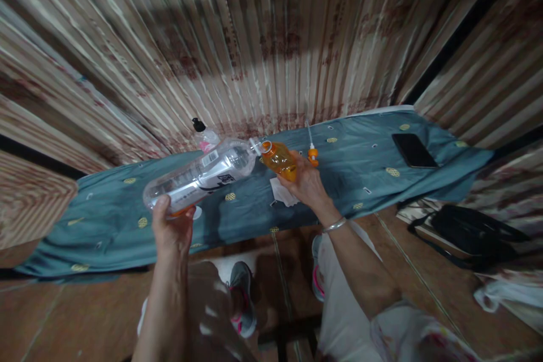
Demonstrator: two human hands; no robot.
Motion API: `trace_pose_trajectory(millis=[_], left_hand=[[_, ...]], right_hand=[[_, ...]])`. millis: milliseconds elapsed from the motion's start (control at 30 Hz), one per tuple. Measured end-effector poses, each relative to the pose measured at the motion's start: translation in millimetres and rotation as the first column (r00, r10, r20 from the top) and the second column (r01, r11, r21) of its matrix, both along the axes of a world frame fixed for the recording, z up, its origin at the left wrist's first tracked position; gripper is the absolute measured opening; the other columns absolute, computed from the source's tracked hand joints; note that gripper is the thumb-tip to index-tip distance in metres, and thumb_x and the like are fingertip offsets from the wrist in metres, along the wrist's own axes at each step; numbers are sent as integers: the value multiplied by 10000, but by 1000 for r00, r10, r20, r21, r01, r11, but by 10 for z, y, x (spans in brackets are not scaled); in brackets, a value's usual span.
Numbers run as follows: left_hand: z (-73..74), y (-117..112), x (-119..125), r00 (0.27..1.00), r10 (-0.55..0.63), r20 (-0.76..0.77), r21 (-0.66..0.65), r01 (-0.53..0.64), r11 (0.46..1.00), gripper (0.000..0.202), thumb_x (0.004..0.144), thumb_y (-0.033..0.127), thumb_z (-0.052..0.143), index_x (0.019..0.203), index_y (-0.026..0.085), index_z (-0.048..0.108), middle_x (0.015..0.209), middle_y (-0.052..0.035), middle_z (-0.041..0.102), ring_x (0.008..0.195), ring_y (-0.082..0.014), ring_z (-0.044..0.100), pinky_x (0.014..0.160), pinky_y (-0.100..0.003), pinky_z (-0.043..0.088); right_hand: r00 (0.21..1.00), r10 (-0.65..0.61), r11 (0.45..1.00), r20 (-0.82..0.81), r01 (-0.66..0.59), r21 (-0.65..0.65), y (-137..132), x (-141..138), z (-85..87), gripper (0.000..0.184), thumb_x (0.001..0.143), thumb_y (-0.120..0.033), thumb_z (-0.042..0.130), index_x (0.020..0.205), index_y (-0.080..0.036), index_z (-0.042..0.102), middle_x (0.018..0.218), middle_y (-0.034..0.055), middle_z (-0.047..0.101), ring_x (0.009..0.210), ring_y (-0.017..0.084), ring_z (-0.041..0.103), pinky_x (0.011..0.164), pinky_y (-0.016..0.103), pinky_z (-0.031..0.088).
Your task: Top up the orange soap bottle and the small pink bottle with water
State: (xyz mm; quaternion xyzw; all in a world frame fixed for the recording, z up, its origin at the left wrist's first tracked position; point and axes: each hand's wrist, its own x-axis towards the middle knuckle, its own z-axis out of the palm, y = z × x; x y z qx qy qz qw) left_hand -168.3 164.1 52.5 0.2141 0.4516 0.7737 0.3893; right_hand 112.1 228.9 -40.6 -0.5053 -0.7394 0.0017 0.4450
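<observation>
My left hand is closed round the base of a large clear plastic bottle, tipped on its side with its neck pointing right. My right hand grips a small orange bottle, its open mouth meeting the neck of the clear bottle. Both are held above a low surface covered with a blue patterned cloth. An orange cap with a white tube lies on the cloth just beyond my right hand. A white scrap of paper lies under my right hand.
A black phone lies on the cloth at the right. A small bottle with a black cap stands at the back by the corrugated metal wall. A black bag sits on the floor at the right. My shoes show below.
</observation>
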Motion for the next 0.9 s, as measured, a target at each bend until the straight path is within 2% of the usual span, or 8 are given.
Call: trace_pose_trajectory(millis=[167,333,567,900], left_hand=[[-29,-36,-16,1000,6,-20,4,-6,1000,497,378,404,916,771,183,705,969,-18,726,727,-112,568,415,-150,315],[-41,-68,-36,997,26,-70,10,-25,1000,464,422,414,871,794,186,715,1063,-45,738,738,-117,551,433,-160,287],[-66,-83,-36,997,27,-75,44,-24,999,450,454,397,854,825,186,712,955,-31,721,732,-130,567,456,-191,282],[-73,-85,-22,997,35,-67,45,-32,998,411,456,395,853,768,187,683,912,-23,709,756,-141,572,476,-190,283]], right_hand=[[1000,11,1000,8,-11,-10,-14,7,-10,601,900,-311,714,1434,-171,476,1303,187,716,1224,370,702,988,572,620],[1000,12,1000,15,-11,-18,-24,-10,10,583,887,-284,724,1411,-162,499,1289,184,722,1206,362,706,979,548,622],[1000,26,999,11,-25,-28,-27,-9,15,580,935,-350,693,1444,-167,482,1330,188,710,1251,367,685,1027,572,592],[999,41,998,7,-40,-57,-38,2,42,616,924,-316,687,1479,-171,462,1349,186,703,1280,372,671,1038,582,584]])
